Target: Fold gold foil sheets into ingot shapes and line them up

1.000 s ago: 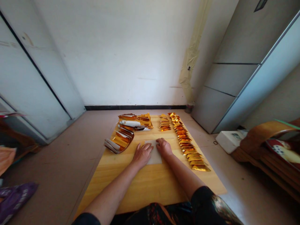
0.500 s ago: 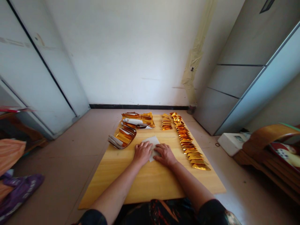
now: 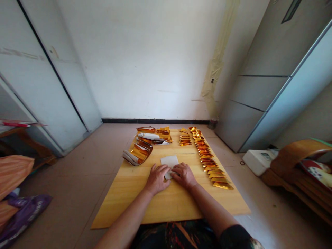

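- Paper sheet [image 3: 169, 160], one, pale: on my head-camera feed it lies in the middle of the one wooden tabletop [image 3: 181, 205], its near part mostly covered by two hands.
- Left hand [image 3: 157, 179], one: fingers bent and close together, laid over the sheet's left side, thumb toward the near edge. I cannot tell whether it pinches the paper.
- Right hand [image 3: 184, 175], one: fingers curled narrow over the sheet's right side, their tips near the left hand's. Any grip under them is hidden from me.
- Curled gold bundle [image 3: 140, 153], one, with pale strips: I see it left of the sheet and a little farther off.
- Gold sheets [image 3: 163, 132], one loose pile at the far left, overlapped too much for me to count; one white roll [image 3: 147, 136] lies at its near side.
- Folded gold pieces, two rows: the short row [image 3: 185, 137], at the far right of centre, has roughly seven; the long row [image 3: 207, 159], along the right edge, overlaps too closely for an exact count.
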{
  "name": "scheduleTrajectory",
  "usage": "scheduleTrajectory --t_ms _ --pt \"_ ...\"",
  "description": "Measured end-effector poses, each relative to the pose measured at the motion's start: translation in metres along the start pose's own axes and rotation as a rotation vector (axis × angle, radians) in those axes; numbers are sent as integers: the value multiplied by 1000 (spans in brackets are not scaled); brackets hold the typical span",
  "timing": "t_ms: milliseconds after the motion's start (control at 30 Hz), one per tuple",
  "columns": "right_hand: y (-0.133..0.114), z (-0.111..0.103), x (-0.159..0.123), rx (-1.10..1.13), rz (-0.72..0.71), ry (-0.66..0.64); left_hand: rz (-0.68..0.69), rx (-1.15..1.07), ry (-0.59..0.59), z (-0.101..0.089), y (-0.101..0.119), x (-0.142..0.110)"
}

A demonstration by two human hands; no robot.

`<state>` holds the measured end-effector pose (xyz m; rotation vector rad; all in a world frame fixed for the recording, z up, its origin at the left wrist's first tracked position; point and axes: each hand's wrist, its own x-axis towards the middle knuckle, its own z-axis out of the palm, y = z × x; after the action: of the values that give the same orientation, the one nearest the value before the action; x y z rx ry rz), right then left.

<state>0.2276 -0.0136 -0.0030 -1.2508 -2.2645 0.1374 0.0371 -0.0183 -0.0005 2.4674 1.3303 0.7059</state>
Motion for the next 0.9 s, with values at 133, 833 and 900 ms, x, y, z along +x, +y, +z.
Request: scheduleTrajectory --t_ms 133,833,900 --pt "0 1 -1 -20 9 30 24 -27 -24 1 -4 0" --pt "10 -2 -11 321 84 -26 26 -106 109 8 -16 6" --pt "13 0 -12 328 96 -36 7 -129 109 6 -16 6"
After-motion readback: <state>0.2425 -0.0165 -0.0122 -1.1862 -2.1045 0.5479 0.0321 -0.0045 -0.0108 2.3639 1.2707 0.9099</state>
